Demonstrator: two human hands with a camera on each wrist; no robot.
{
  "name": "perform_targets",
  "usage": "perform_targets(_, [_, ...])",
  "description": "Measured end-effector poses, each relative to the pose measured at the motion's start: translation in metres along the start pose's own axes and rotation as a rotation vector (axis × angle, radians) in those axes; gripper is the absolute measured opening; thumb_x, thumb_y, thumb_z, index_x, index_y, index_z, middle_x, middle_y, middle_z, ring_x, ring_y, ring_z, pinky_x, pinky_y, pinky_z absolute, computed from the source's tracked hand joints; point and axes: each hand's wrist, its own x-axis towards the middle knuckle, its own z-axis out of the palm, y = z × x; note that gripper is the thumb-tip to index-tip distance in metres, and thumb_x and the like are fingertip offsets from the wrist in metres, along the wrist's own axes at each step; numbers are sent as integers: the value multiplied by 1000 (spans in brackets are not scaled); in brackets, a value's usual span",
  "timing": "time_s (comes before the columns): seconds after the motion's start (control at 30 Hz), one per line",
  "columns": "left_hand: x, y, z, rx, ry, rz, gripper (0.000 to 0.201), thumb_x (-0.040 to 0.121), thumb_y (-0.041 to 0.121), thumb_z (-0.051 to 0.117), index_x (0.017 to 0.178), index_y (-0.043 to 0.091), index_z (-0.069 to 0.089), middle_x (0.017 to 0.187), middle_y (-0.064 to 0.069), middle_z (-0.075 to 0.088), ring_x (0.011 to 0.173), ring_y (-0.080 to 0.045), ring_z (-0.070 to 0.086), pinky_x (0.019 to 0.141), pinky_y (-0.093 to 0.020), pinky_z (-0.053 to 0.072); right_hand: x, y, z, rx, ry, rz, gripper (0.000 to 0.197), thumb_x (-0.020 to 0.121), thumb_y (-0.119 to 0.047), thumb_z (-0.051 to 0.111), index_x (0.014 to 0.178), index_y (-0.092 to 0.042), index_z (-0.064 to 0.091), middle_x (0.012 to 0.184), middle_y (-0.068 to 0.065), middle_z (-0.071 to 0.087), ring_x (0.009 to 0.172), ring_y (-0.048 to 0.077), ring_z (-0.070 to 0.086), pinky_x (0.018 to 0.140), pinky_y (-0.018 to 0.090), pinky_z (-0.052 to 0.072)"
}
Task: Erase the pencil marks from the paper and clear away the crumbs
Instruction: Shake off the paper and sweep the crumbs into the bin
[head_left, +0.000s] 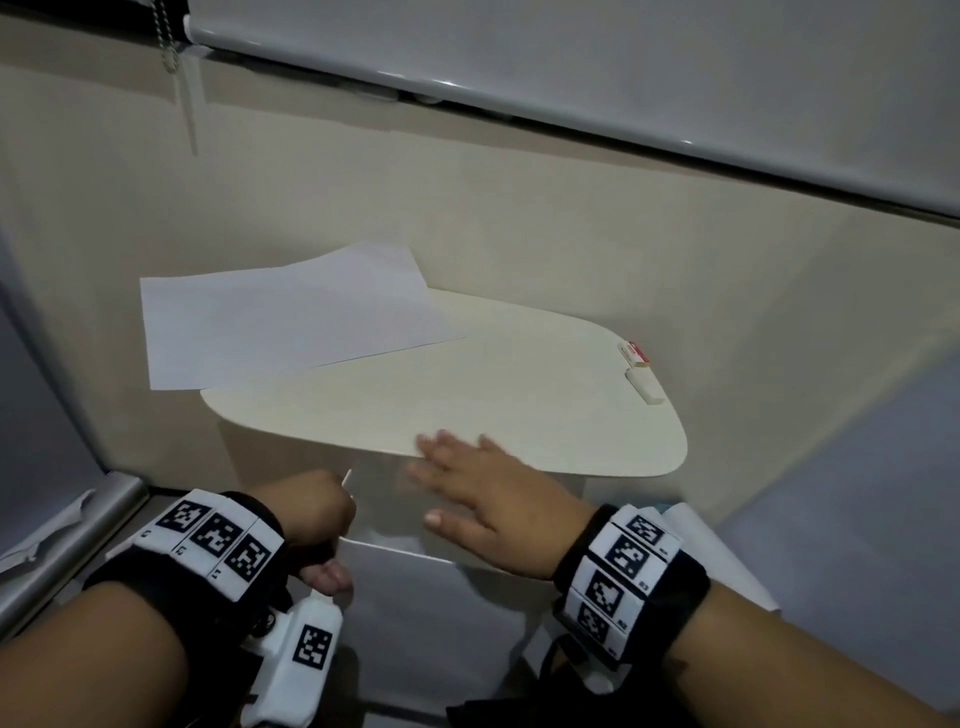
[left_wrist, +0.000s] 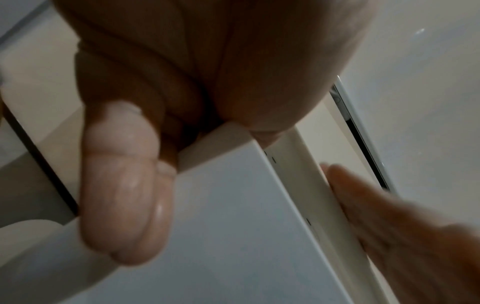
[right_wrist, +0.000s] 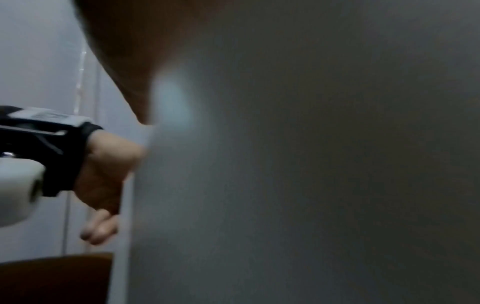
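Crumb-clearing step: left hand pinches sheet corner, right hand spread flat, brushing. Next: light sweep off edge.

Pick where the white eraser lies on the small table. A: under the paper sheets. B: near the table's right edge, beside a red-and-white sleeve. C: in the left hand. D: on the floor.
B: the white eraser lies near the right edge of the table, beside the red-and-white sleeve, apart from the paper sheets.

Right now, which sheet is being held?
The near sheet: left hand grips it, right hand lies on it. The far sheet rests on the table.
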Motion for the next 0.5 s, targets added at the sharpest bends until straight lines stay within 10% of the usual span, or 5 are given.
perform_targets(0.13, [3, -8, -10, -16, 21, -8, 31, 94, 0, 31, 112, -19, 47, 73, -36, 66, 55, -36, 65, 51, -36, 57, 25, -4, -10, 223, 269, -20, 41, 100, -35, 52, 136, -18, 58, 139, 4, 58, 133, 16, 49, 111, 38, 39])
perform_targets(0.3, [6, -14, -19, -77, 66, -25, 30, 92, -1, 30, 109, -17, 49, 73, -38, 65, 58, -37, 65, 53, -40, 58, 43, -3, -5, -181, -55, 16, 58, 104, -39, 40, 156, -20, 23, 166, 2, 6, 152, 20, 1, 120, 52, 5])
perform_targets(0.4, [10, -15, -21, -84, 88, -18, 28, 92, -2, 29, 110, -13, 47, 71, -37, 64, 58, -37, 64, 52, -40, 58, 35, -10, 8, -125, 12, -232, 41, 102, -27, 49, 140, -12, 54, 156, 9, 37, 148, 26, 25, 116, 51, 17])
perform_targets(0.5, [11, -17, -19, -67, 85, -32, 29, 93, 0, 30, 110, -12, 48, 71, -37, 65, 59, -38, 66, 63, -45, 58, 21, -3, 18, 35, 187, -326, 26, 91, -9, 60, 114, -3, 71, 108, 14, 71, 104, 31, 64, 92, 38, 46])
